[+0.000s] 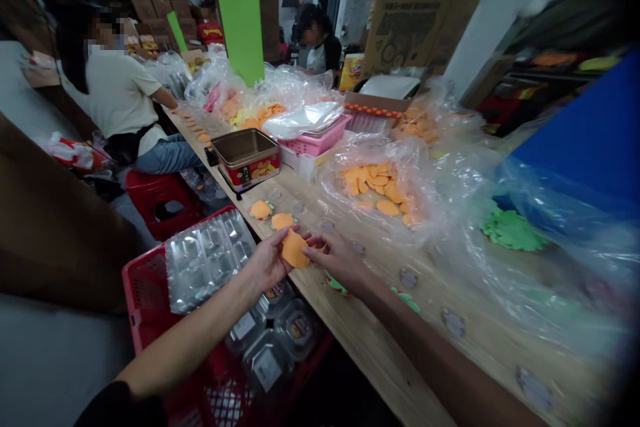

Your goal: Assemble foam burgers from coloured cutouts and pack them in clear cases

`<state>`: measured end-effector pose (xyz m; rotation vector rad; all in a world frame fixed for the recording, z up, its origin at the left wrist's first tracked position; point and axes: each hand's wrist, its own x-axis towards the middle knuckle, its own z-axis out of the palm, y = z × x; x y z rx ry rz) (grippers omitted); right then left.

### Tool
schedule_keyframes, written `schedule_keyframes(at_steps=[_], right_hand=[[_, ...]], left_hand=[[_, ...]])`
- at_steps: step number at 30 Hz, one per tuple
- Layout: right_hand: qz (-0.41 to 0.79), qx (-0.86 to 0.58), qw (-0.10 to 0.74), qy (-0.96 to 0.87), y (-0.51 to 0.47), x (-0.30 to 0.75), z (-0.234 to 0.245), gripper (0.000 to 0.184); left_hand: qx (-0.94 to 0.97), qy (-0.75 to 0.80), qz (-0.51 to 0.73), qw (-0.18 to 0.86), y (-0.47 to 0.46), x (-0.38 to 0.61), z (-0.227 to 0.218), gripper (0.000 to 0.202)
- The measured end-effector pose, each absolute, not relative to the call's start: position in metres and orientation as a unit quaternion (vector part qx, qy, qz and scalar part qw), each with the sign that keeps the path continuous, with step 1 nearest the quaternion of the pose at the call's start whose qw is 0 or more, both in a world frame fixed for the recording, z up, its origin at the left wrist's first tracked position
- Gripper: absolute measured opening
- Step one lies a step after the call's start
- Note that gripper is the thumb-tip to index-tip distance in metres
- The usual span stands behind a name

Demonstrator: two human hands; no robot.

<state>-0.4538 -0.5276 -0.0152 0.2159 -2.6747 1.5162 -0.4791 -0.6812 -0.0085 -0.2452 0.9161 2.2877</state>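
Forearms: left forearm and right forearm, both bare, enter from the lower corners and meet above the table edge.

Work table: long wooden table [380, 340], running away from the camera, with round metal-coloured patches set along its top.

Crate: red plastic crate [145, 300] beside the table, below the hands, holding clear blister trays [205, 257] and labelled clear round containers [297, 327].

Bags: clear plastic bag [375, 187] holding loose orange discs; a second clear bag [510, 230] to the right, holding green scalloped pieces.

Containers: metal tin [245, 157] with a red label, on the table, just beside a pink plastic basket [315, 137].

Co-workers: seated person [120, 93] in a pale T-shirt, at the far left of the table; second person [317, 47] at the far end.

Grip: left hand [267, 260] turned palm up, fingers spread under the orange disc [295, 248]; right hand [333, 257] with fingertips [313, 248] pressed to its edge. Disc pinched between both hands, above the table edge.

Nearby pieces: two orange discs with green backing [261, 209] on the table just ahead of the hands; small green pieces [336, 283] just below the right hand.
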Motion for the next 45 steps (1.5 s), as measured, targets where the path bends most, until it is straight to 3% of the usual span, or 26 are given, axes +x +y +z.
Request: schedule_keyframes(at_steps=[6,9,13,16,19,23,29,35,38,40,45], right_hand=[[0.608,-0.024,0.029,-0.793,-0.515,-0.436,-0.011,0.026],[0.631,-0.025,0.069,-0.773,-0.495,-0.426,-0.008,0.023],[0.509,-0.029,0.182,-0.841,-0.472,-0.415,-0.015,0.016],[0.365,0.059,0.242,-0.897,-0.469,-0.407,-0.028,0.008],[0.254,0.165,0.236,-0.923,-0.474,-0.397,-0.041,0.015],[0.168,0.192,0.197,-0.947,-0.480,-0.381,-0.046,0.013],[0.341,0.041,0.236,-0.909,-0.470,-0.384,-0.024,0.022],[0.506,-0.054,0.150,-0.848,-0.443,-0.384,-0.006,0.023],[0.587,-0.079,0.115,-0.797,-0.426,-0.367,-0.006,0.022],[0.587,-0.094,0.122,-0.795,-0.416,-0.355,-0.008,0.019],[0.381,-0.003,0.237,-0.894,-0.405,-0.332,-0.026,0.004]], left_hand=[[-0.102,0.354,0.874,0.316,-0.647,-0.473,-0.011,0.027],[-0.109,0.357,0.873,0.314,-0.641,-0.473,-0.015,0.023],[-0.107,0.381,0.872,0.287,-0.648,-0.475,-0.018,0.024],[-0.101,0.392,0.871,0.280,-0.654,-0.476,-0.017,0.026],[-0.088,0.390,0.871,0.285,-0.655,-0.475,-0.016,0.028],[-0.058,0.388,0.869,0.303,-0.651,-0.470,-0.015,0.028],[0.014,0.379,0.853,0.360,-0.631,-0.458,-0.007,0.034],[0.064,0.413,0.807,0.416,-0.591,-0.438,0.002,0.042],[0.159,0.492,0.752,0.409,-0.572,-0.432,-0.001,0.046],[0.266,0.600,0.669,0.347,-0.561,-0.434,-0.005,0.040],[0.511,0.781,0.347,0.089,-0.545,-0.448,-0.012,0.009]])
